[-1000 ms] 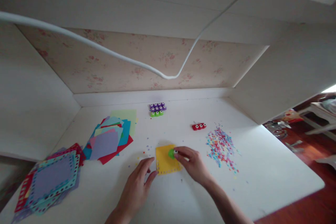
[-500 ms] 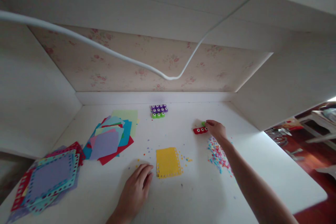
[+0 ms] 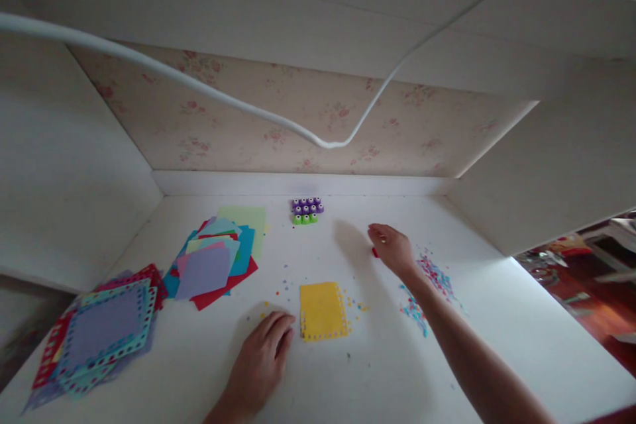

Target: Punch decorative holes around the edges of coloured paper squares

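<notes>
Dim, cool light falls across a white desktop (image 3: 318, 248) beneath a shaded white overhead panel (image 3: 278, 6); a brighter sheen spreads over the desktop's right side, toward the lit room edge at far right, suggesting light from that direction; the right hand and forearm (image 3: 422, 291) cast a long, soft-edged shadow leftward and down the desktop, while a fainter shadow rims the left hand (image 3: 261, 358). The wide-angle view stretches its margins, splaying the side panels outward; scattered paper confetti (image 3: 437, 278) lacks crisp detail, the floral wallpaper (image 3: 278, 119) looks soft and muted, and the far-right background is smeared and indistinct.
</notes>
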Motion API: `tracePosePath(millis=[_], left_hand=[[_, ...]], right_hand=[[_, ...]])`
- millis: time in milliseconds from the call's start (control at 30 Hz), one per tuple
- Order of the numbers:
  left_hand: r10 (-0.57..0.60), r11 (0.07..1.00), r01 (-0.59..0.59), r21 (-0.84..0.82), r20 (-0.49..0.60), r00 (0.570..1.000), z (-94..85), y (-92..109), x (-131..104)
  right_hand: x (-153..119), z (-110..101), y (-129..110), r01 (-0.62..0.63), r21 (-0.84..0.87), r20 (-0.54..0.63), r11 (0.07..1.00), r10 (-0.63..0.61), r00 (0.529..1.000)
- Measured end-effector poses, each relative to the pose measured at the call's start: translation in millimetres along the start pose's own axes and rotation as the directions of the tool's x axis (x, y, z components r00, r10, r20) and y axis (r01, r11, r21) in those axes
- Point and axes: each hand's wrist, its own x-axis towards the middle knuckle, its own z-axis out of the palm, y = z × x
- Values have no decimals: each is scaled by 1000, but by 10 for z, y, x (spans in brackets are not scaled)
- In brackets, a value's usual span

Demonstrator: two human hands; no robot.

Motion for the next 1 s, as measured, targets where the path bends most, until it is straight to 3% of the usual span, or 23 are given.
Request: tracePosePath(millis=[100, 200, 367, 533, 700, 800, 867, 933, 1000], left_hand=[[-32, 999, 33, -26, 19, 999, -33, 20, 12], [-79, 994, 81, -73, 27, 997, -66, 19, 14], [-165, 970, 170, -172, 46, 985, -106, 11, 11], [-202, 949, 219, -227, 98, 975, -153, 42, 40], [-205, 947, 212, -241, 54, 977, -127, 16, 40], [-242, 944, 232, -234, -13, 970, -85, -7, 37], [-257, 948, 244, -207, -42, 965, -64, -10, 37], [-252, 956, 240, -169, -49, 967, -47, -7, 34], [-238, 964, 231, -136, -43, 970, -26, -5, 24]], right_hand=[[99, 380, -454, 149, 64, 131, 987, -156, 979], [278, 738, -814, 216, 88, 179, 972, -229, 957], [471, 1017, -1054, 218, 87, 189, 972, -231, 954], [345, 961, -977, 164, 122, 139, 979, -181, 974], [-199, 837, -934, 185, 254, 147, 949, -227, 963], [-677, 777, -1043, 240, 344, 223, 908, -327, 918], [-945, 731, -1148, 298, 399, 295, 867, -429, 854], [-1120, 674, -1234, 363, 416, 351, 834, -515, 782], [-1201, 610, -1261, 417, 404, 363, 814, -562, 744]])
